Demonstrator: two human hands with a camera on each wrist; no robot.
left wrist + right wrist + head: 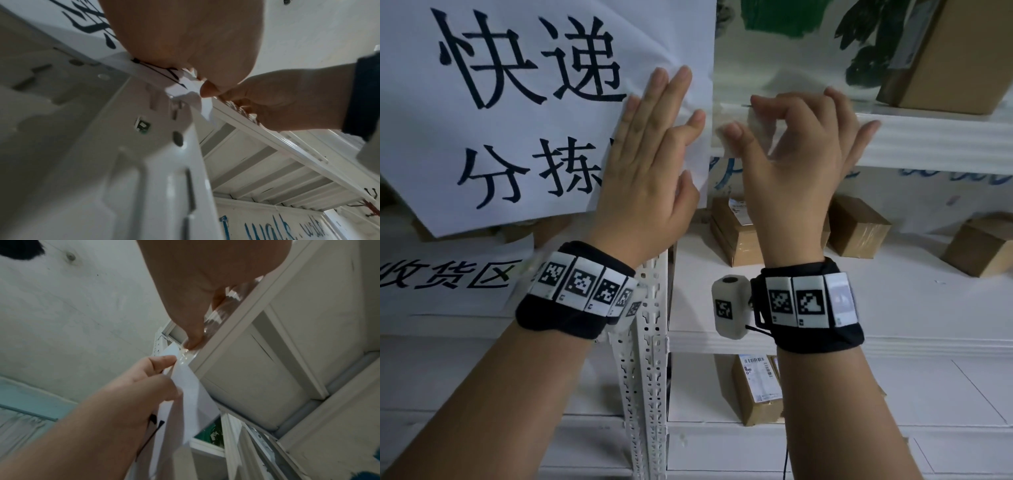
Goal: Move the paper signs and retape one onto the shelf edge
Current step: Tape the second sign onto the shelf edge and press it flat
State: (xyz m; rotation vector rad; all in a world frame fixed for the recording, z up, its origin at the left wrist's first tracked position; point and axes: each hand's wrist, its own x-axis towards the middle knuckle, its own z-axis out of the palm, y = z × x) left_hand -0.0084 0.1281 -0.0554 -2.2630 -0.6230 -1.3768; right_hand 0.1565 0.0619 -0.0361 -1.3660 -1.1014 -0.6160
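At the white shelf edge point(928, 137), just right of the perforated upright point(654, 308), my right hand point(801, 164) has thumb and forefinger closed on a strip of clear tape point(753, 123) that lies along the metal lip. My left hand point(650, 178) is flat, fingers straight and together, pressing the right margin of the big paper sign point(524, 102) against the shelving.

As I judge it, the worst risk is the tape folding back on itself: it already looks crinkled and glossy in the right wrist view, and a wrinkled strip may not grip painted metal well. If I ease my left palm, the sheet could slide or swing, since its lower edge hangs free below the shelf edge. Pulling the tape too hard toward the corner might crease or tear the paper, which is already rumpled there. From the left wrist camera the corner looks crumpled beside my right thumb, so the tape may catch only part of it.

The sign itself is a large white sheet with bold black brush characters, slightly tilted, thin and wavy near my fingers. A smaller lettered sign point(445, 277) sits lower left, on the shelf below.
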